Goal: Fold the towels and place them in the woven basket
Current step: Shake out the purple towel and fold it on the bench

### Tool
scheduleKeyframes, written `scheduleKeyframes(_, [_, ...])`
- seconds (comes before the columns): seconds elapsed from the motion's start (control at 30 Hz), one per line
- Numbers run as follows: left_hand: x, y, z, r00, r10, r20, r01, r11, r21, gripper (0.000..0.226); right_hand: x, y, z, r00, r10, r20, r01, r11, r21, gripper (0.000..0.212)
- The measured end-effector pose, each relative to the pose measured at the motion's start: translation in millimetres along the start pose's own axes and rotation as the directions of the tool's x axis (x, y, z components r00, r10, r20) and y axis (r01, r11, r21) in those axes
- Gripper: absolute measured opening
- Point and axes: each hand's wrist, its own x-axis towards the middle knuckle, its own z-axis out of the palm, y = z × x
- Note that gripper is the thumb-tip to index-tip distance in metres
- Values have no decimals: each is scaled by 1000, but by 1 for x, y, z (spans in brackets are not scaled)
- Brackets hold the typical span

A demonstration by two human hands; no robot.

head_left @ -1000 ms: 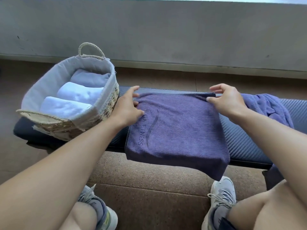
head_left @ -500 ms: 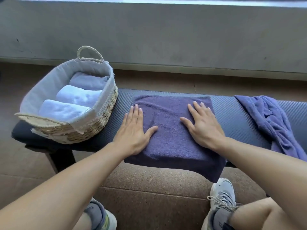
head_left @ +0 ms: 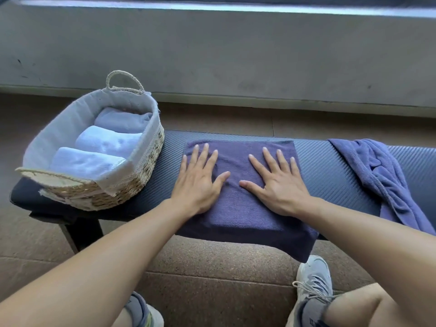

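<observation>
At the far left of the dark padded surface we see the oval woven basket with a pale cloth lining and rope handle, and inside it three rolled towels lie side by side: two white ones nearer us and a pale blue one at the back. Just right of the basket lies the folded dark purple towel, its near edge hanging over the front of the surface. Our left hand presses flat on the towel's left half, fingers straight and spread wide, holding nothing. Our right hand presses flat on its right half in the same way, fingers splayed, thumb pointing toward the left hand; the two hands are near each other but apart. Further right, a crumpled lighter blue-purple towel drapes over the surface, apart from the folded one. Below, grey sneakers rest on the brown floor.
</observation>
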Motion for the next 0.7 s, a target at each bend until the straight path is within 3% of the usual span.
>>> scheduleKeyframes(0.2, [27,-8,2,987,-88,131,79,994,74,80,2,0,0,1000,-9,8,9,1000,-9,93])
scheduleKeyframes(0.7, [64,-19,-3,984,-161,71,156,985,75,95,23,3,0,1000,-8,-8,8,1000,16,94])
